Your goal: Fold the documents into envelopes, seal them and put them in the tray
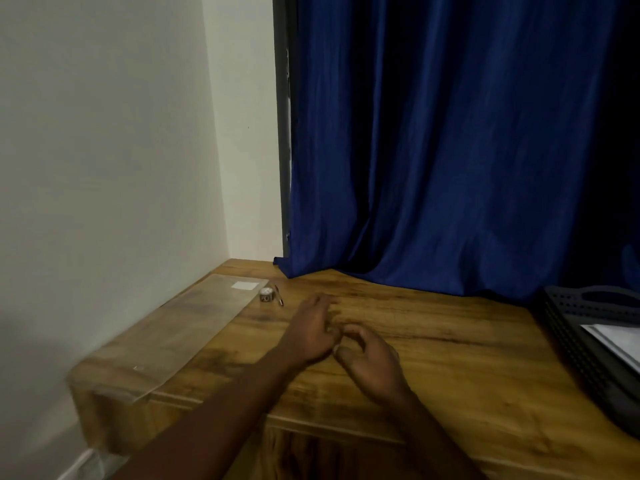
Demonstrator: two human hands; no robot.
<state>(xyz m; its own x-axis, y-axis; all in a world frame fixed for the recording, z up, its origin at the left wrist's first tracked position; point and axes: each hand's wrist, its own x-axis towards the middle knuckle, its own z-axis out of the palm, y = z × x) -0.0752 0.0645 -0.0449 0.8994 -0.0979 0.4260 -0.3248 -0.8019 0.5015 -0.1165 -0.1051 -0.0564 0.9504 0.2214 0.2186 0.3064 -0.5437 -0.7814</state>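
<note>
With both our left hand (311, 336) and right hand (369, 355) empty, fingers loosely curled mid-surface (450, 358), we judge the work nearly done: white paper lies in the tray (568, 327) at three o'clock.

1. Tray (568, 327): black plastic w/ lots of small holes in its side wall. It sits on the wood desk at the far right, partly cut off by the pic edge.
2. White paper (620, 341): lies flat inside the tray, only a corner part shows. Can't tell if it's a doc or an envelope.
3. Clear plastic sleeve (194, 323): long, see-through, flat on the desk's left side by the wall, w/ a small white label near its far end.
</note>
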